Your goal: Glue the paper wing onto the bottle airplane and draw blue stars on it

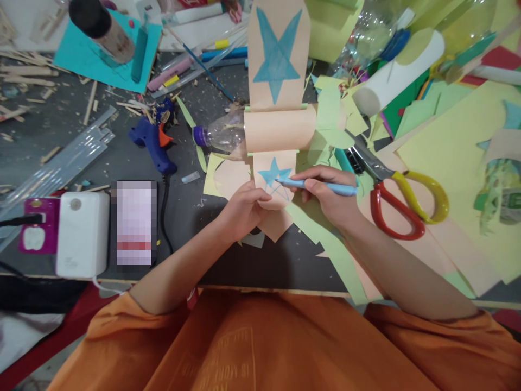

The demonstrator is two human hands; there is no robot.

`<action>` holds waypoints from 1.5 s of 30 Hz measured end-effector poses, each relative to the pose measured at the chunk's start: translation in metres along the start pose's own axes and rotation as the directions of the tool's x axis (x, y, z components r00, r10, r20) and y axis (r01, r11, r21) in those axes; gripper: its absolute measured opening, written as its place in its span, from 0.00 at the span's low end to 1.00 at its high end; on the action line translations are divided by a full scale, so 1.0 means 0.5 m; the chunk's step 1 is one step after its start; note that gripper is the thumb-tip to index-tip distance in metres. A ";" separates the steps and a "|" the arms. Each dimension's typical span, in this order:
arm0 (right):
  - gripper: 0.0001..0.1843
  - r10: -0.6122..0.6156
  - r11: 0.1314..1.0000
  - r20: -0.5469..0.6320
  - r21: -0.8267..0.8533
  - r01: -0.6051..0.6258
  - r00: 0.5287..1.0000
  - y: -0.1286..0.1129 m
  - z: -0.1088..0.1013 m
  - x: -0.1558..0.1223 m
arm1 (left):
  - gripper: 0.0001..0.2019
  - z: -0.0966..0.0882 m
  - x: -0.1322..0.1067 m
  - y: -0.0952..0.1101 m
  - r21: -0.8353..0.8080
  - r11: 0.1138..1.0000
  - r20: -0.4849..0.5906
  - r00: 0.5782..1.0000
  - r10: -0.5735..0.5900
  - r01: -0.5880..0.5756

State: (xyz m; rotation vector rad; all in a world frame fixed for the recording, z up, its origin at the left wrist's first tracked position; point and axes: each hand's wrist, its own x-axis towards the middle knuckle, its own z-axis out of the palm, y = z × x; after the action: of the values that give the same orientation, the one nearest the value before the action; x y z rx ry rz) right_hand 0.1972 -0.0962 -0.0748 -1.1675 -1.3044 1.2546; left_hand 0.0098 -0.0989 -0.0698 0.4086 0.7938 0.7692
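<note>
Reference item: the clear plastic bottle (222,134). It lies on its side on the grey table (81,130), purple cap to the left, with its body wrapped in a peach paper sleeve (280,129).

The small peach panel (280,163) sits directly below the bottle, its upper edge against the sleeve. A blue star is drawn on it.

The left hand (244,210) is below the bottle. Its fingers are curled, and thumb and fingers pinch the lower left part of the small peach panel.

The right hand (330,202) is below and to the right of the bottle, fingers closed in a writing grip on the light blue pen (325,188). The pen lies nearly level, with its tip pointing left and resting on the star.

A large peach panel (277,54) with a bigger blue star extends above the bottle. The scissors (402,203), with red and yellow handles, lie to the right of the bottle, just beside the right hand. The blue glue gun (154,144) lies to the left of the bottle. The phone (134,222) and the white adapter (81,233) lie to the lower left of the bottle.
</note>
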 end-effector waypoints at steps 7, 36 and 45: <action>0.08 -0.008 1.000 0.070 -0.023 0.009 0.998 -0.001 -0.002 -0.002 | 0.13 0.000 -0.001 0.000 -0.001 1.000 -0.025 1.000 0.006 -0.007; 0.06 0.043 0.999 -0.089 0.027 -0.041 0.995 -0.001 -0.003 0.003 | 0.12 0.000 -0.003 0.000 0.031 0.999 -0.077 0.997 -0.007 0.010; 0.07 0.057 0.997 -0.036 -0.045 -0.058 0.998 -0.008 -0.002 0.002 | 0.11 0.003 -0.002 0.002 0.035 0.999 0.005 1.000 0.016 -0.016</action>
State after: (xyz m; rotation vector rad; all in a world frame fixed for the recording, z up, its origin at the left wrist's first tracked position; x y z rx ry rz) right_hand 0.1982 -0.0954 -0.0706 -1.2623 -1.2883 1.2457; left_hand 0.0097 -0.0990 -0.0678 0.4486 0.8007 0.7701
